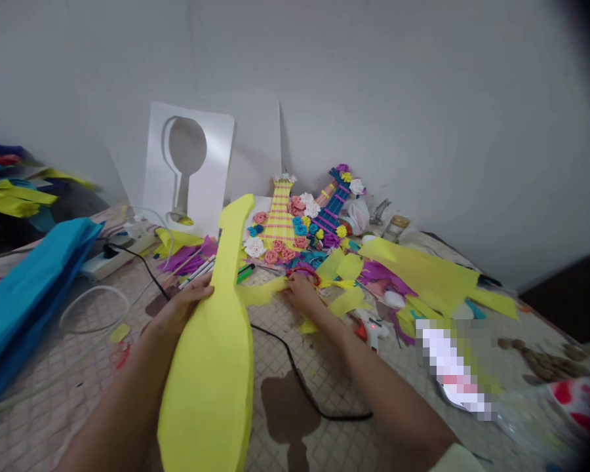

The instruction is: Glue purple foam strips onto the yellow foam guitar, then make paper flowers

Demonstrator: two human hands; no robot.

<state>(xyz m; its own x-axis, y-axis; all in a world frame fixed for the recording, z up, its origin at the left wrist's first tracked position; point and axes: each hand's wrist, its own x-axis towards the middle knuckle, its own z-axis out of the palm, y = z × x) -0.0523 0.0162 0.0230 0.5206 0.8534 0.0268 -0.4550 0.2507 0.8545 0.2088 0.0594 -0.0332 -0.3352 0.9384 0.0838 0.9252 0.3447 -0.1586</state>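
Observation:
A lute-shaped board [209, 367] covered in yellow paper stands tilted up in front of me, its neck pointing away. My left hand [189, 298] grips it at the left side, where neck and body meet. From the right edge of the neck a strip of yellow crepe paper [260, 291] runs out sideways. My right hand [302, 293] has its fingers closed at the far end of that strip; the fingertips are partly hidden. Just behind the right hand lie scissors with red handles [308, 271]. Green markers [246, 272] lie beside the neck.
Decorated paper lutes [281, 219] with paper flowers lean at the back. A white foam board [216, 144] with a lute-shaped cutout stands behind. Yellow paper sheets [423, 272] and a glue gun [372, 328] lie right. Left are blue paper [34, 288], a power strip [122, 249] and cables.

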